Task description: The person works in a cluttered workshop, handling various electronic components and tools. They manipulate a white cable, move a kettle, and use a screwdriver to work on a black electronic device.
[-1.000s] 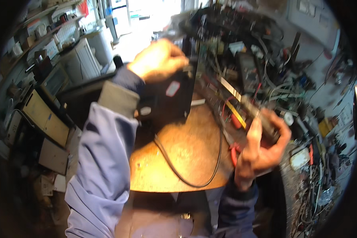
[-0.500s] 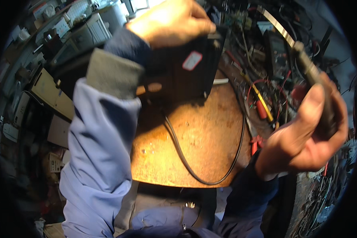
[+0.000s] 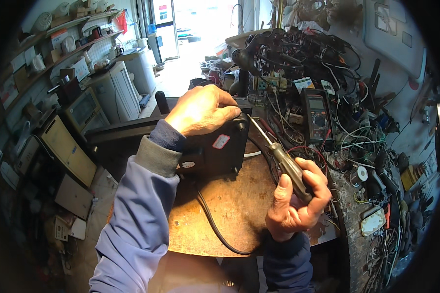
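A flat black appliance [image 3: 205,155] stands on its edge on the worn wooden table, its underside with small feet and a red-edged label [image 3: 221,141] toward me. My left hand [image 3: 203,111] is closed over its upper right corner, thumb and fingertips beside a black foot [image 3: 239,124]. My right hand [image 3: 300,202] is wrapped round the dark handle of a screwdriver [image 3: 287,166]. The metal shaft slants up and left, its tip close to that corner; whether it touches cannot be made out. A black power cord [image 3: 210,219] curves down from the appliance.
The wooden table [image 3: 249,195] has a curved front edge. Along its right lie tangled wires, a multimeter [image 3: 318,117] and a solder spool [image 3: 361,175]. Shelves [image 3: 66,56] and a beige cabinet [image 3: 66,146] line the left. A bright doorway [image 3: 200,29] is behind.
My right hand has brought the screwdriver left, from the right side to the appliance's corner. My left hand stays on that corner. The view has tilted up, showing more of the room.
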A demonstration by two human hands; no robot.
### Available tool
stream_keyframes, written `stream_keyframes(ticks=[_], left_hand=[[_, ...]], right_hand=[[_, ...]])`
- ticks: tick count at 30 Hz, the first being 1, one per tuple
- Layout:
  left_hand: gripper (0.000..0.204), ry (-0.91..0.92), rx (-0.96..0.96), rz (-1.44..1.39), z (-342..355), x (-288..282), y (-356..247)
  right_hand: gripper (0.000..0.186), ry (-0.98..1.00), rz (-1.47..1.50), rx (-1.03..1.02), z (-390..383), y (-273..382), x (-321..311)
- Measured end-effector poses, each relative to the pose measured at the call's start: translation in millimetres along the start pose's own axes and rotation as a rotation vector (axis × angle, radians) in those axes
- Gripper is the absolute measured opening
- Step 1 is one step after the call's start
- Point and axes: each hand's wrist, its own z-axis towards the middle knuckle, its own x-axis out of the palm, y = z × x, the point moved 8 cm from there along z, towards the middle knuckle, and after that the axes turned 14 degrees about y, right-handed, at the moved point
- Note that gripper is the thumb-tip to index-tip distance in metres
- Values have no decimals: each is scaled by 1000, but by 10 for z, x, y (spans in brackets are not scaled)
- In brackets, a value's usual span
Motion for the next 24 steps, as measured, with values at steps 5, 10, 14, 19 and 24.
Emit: stream_keyframes(ticks=[5,10,14,19,24], left_hand=[[33,6,17,27,-15,-9,0],[32,12,13,25,-8,-3,-40],[32,8,17,38,-21,-9,-32],[32,8,8,31,-13,-2,-6],[32,8,7,40,-15,-12,-36]], right_hand=[[33,71,12,30,43,-34,94],[32,85,-19,27,52,-42,92],[33,79,12,33,58,-60,108],[33,91,8,41,59,-67,123],[33,100,12,31,67,-56,128]])
